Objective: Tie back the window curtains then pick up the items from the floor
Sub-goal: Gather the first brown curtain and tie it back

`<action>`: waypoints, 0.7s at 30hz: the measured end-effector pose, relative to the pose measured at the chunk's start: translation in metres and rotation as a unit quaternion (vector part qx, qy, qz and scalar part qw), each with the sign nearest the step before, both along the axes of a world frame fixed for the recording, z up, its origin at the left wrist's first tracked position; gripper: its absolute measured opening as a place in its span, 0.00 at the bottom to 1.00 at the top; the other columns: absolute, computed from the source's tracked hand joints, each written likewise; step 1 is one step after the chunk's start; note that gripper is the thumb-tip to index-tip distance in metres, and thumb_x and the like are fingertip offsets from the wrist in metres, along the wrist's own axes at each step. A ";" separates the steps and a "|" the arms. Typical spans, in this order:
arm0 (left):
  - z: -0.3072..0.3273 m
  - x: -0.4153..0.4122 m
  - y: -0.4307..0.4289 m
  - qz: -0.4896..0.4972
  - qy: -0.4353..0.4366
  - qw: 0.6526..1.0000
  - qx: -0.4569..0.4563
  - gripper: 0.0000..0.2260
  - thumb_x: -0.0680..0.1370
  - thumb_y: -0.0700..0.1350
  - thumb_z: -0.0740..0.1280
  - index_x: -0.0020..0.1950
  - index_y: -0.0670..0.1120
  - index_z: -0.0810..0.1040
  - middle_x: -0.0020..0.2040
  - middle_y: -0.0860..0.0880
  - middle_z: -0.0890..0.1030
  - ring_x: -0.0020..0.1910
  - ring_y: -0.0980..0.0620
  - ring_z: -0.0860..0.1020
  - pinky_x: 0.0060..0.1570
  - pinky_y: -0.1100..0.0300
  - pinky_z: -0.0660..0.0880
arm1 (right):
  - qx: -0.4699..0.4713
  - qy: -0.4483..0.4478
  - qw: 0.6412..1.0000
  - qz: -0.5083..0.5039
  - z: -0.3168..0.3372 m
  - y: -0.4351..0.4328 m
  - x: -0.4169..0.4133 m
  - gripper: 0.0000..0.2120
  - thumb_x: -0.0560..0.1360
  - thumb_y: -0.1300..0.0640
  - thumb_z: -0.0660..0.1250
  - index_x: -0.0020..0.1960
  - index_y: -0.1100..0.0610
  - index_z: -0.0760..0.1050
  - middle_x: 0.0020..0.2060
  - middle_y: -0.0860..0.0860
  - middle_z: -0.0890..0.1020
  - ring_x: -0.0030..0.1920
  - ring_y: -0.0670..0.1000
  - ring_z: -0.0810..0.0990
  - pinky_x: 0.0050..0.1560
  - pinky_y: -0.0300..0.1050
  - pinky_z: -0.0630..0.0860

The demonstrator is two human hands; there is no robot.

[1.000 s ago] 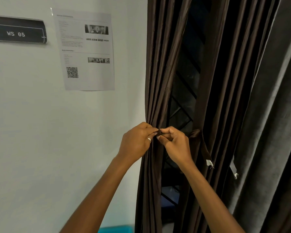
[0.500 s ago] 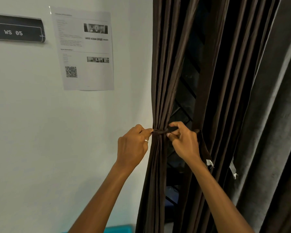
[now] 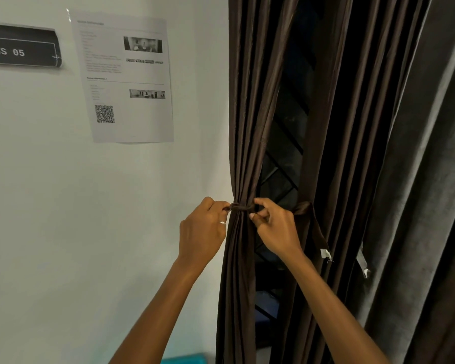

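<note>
A dark brown curtain (image 3: 247,114) hangs at the window's left side, its folds bunched at waist height by a narrow brown tie-back strap (image 3: 241,207). My left hand (image 3: 202,232), a ring on one finger, pinches the strap's left end against the wall side. My right hand (image 3: 276,229) pinches the strap's right end, drawn taut across the gathered folds. A second brown panel (image 3: 334,127) hangs to the right, with a loose strap loop (image 3: 310,222) and a white tag (image 3: 325,254). No floor items are in sight.
A white wall (image 3: 90,219) carries a printed sheet with a QR code (image 3: 126,77) and a black "WS 05" sign (image 3: 19,48). Dark window bars (image 3: 281,158) show between the panels. A grey curtain (image 3: 418,179) hangs at far right. Something teal (image 3: 184,359) peeks at the bottom edge.
My hands have pulled apart, left one leftward and right one rightward, drawing the strap tighter around the bunched curtain folds. The gathered bundle has narrowed.
</note>
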State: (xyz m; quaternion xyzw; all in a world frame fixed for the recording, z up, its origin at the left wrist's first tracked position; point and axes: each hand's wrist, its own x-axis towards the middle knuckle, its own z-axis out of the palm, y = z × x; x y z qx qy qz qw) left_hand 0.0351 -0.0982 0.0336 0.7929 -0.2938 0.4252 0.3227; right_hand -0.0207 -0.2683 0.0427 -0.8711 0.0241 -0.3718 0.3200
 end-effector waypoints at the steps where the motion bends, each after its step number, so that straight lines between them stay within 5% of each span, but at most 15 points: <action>1: -0.001 0.001 0.000 -0.003 0.011 1.000 -0.004 0.05 0.80 0.45 0.69 0.54 0.48 0.83 0.43 0.53 0.79 0.31 0.54 0.75 0.26 0.60 0.74 | 0.000 0.000 1.000 -0.002 -0.001 0.001 0.000 0.18 0.79 0.61 0.71 0.68 0.56 0.77 0.34 0.42 0.81 0.42 0.46 0.83 0.48 0.42 0.79; 10: -0.013 0.007 -0.006 -0.046 0.116 0.992 -0.038 0.09 0.83 0.51 0.63 0.56 0.49 0.79 0.48 0.54 0.81 0.41 0.55 0.77 0.37 0.63 0.74 | -0.012 0.005 1.000 -0.026 -0.010 0.015 -0.001 0.19 0.79 0.61 0.70 0.69 0.58 0.76 0.33 0.38 0.78 0.37 0.37 0.78 0.42 0.22 0.69; 21: -0.033 0.016 -0.002 -0.069 0.163 0.980 -0.090 0.07 0.83 0.51 0.63 0.51 0.49 0.77 0.43 0.54 0.79 0.38 0.55 0.76 0.34 0.62 0.71 | -0.043 0.014 0.998 -0.049 -0.013 0.022 0.002 0.16 0.80 0.60 0.69 0.67 0.56 0.77 0.41 0.47 0.84 0.42 0.46 0.83 0.44 0.40 0.79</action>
